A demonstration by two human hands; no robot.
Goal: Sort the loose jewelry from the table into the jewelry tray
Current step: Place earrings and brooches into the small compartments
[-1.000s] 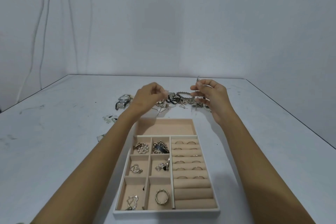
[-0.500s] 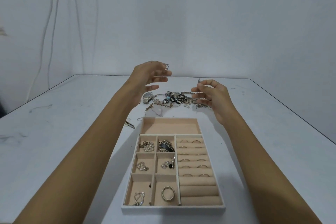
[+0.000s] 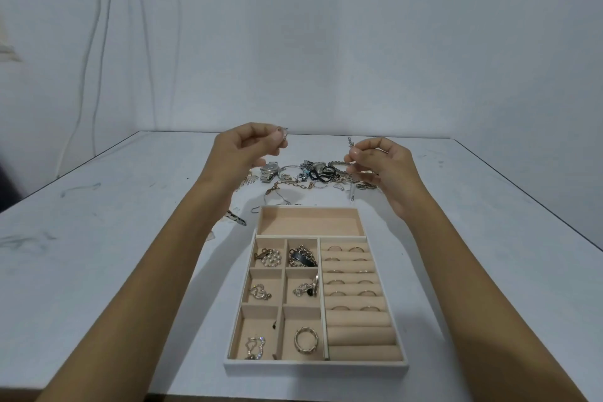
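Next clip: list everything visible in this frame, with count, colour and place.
jewelry tray: one, white with beige lining, table centre.
rings: about a dozen, metallic, in the tray's right-hand rolls.
sorted pieces: six, mostly silver, one per small compartment.
loose jewelry: one pile, silver, gold, black, beyond the tray.
watch: one, silver, pile's left end.
table: one, white.
cables: several, white, left wall.
left hand: one, pinches a small silver piece, above the pile.
right hand: one, pinches a thin silver piece, above the pile.
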